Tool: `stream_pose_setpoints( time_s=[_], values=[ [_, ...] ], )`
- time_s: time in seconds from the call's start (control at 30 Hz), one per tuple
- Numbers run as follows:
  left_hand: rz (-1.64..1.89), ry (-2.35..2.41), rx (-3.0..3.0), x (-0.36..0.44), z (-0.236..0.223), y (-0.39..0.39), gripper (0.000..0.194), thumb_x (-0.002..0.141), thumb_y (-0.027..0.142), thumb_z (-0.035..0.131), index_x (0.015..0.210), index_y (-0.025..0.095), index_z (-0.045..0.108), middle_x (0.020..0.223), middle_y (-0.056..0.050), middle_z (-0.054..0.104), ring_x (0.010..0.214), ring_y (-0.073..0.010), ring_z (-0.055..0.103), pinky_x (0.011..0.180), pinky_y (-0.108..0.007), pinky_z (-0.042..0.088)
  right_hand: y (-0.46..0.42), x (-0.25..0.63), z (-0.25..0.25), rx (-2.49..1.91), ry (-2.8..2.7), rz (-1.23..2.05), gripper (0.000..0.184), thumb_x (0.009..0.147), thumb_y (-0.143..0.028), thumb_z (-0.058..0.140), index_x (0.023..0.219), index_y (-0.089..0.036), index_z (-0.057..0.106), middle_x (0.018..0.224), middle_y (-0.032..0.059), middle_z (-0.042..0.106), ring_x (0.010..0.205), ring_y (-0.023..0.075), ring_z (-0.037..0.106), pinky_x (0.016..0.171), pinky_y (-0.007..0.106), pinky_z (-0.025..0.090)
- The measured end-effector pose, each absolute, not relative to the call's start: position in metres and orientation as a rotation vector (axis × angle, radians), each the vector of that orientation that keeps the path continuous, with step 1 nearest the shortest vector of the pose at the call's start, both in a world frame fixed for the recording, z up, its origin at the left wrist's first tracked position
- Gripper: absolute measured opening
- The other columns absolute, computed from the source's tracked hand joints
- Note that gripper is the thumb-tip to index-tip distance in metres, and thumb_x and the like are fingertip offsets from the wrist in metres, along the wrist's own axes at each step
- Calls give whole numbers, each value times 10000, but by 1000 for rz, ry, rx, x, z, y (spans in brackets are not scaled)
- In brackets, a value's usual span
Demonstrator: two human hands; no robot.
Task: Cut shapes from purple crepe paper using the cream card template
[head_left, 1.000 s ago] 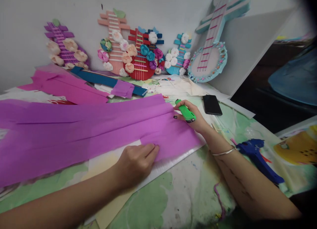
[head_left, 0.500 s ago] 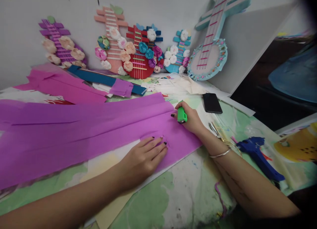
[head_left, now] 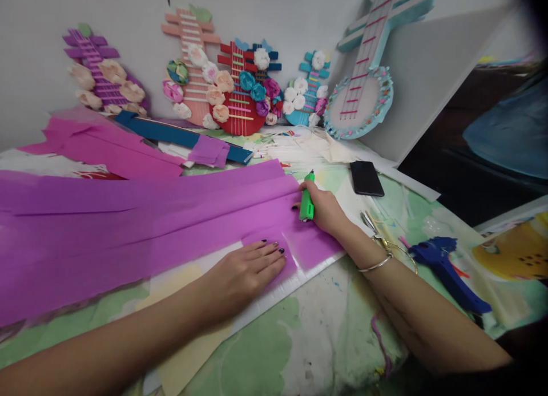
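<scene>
A long sheet of purple crepe paper (head_left: 205, 213) spreads across the table from the left, its right end over a white board (head_left: 299, 282). My left hand (head_left: 252, 267) lies flat on the paper near its front edge, fingers stretched out. In my right hand (head_left: 325, 210) is a green utility knife (head_left: 306, 205), gripped by the fingers above the paper's right end. The tip of its blade cannot be made out. Between my hands a white gap shows in the paper, running to the front edge.
Decorated toy guitars (head_left: 240, 99) lean on the back wall. Pink paper (head_left: 107, 142) and a blue strip (head_left: 171, 133) lie at the back left. To the right are a black phone (head_left: 367, 178), scissors (head_left: 372, 225), a blue glue gun (head_left: 447, 270) and a yellow basket (head_left: 514, 247).
A gap has opened in the purple paper between my hands. My right hand has shifted slightly left and the knife has turned, showing more of its length. My left hand stays nearly in place.
</scene>
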State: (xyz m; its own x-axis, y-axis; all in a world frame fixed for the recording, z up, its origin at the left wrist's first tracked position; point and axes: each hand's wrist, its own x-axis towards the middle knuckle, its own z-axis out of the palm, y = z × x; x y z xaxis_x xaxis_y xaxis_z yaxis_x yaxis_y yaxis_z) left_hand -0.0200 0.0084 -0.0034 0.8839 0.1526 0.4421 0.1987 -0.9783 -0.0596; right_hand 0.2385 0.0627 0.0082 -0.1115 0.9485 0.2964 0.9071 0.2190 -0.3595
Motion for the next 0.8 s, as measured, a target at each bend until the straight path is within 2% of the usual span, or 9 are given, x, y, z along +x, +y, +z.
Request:
stream_pose_setpoints(
  time_s=[0.1, 0.27, 0.43, 0.57, 0.7, 0.8],
  values=[
    [-714, -284, -2943, -21, -4, 9, 376, 960, 65, 318, 1227, 54, 582, 1205, -156, 659, 1147, -249, 616, 991, -422, 521, 61, 238, 11, -1713, -2030, 142, 312, 852, -349, 596, 1116, -212, 501, 735, 52, 665, 686, 247, 632, 632, 297, 424],
    [-810, -268, -2954, -21, -5, 10, 342, 965, 67, 346, 1201, 58, 593, 1172, -145, 677, 1126, -236, 630, 973, -408, 538, 61, 238, 15, -1706, -1956, 163, 314, 827, -397, 629, 1056, -222, 503, 623, -9, 582, 605, 222, 584, 593, 281, 385],
    [-1077, -338, -3014, -21, -5, 10, 303, 969, 125, 427, 1229, 99, 580, 1150, -127, 689, 1093, -198, 648, 967, -377, 542, 64, 241, 13, -1628, -1835, 203, 270, 801, -393, 641, 966, -234, 498, 563, -41, 545, 555, 191, 534, 584, 277, 367],
    [-1264, -616, -3099, -23, 1, 15, 327, 928, 195, 548, 1248, 142, 590, 1183, -98, 681, 1086, -184, 653, 982, -352, 527, 65, 241, 11, -1565, -1762, 241, 236, 789, -384, 624, 926, -241, 496, 617, -25, 581, 583, 185, 532, 590, 281, 383],
    [-1250, -1121, -3090, -28, 13, 31, 337, 881, 124, 519, 1178, 196, 661, 1159, -39, 696, 1035, -195, 678, 944, -362, 544, 64, 240, 11, -1522, -1720, 271, 245, 785, -396, 611, 938, -237, 505, 656, -19, 582, 608, 181, 521, 592, 282, 391],
    [-1211, -1380, -3070, -29, 20, 44, 324, 868, 151, 501, 1121, 197, 698, 1101, -25, 719, 980, -207, 696, 908, -376, 556, 64, 241, 10, -1494, -1710, 271, 259, 776, -395, 623, 943, -230, 514, 685, -14, 586, 630, 177, 522, 603, 281, 396]
  ],
)
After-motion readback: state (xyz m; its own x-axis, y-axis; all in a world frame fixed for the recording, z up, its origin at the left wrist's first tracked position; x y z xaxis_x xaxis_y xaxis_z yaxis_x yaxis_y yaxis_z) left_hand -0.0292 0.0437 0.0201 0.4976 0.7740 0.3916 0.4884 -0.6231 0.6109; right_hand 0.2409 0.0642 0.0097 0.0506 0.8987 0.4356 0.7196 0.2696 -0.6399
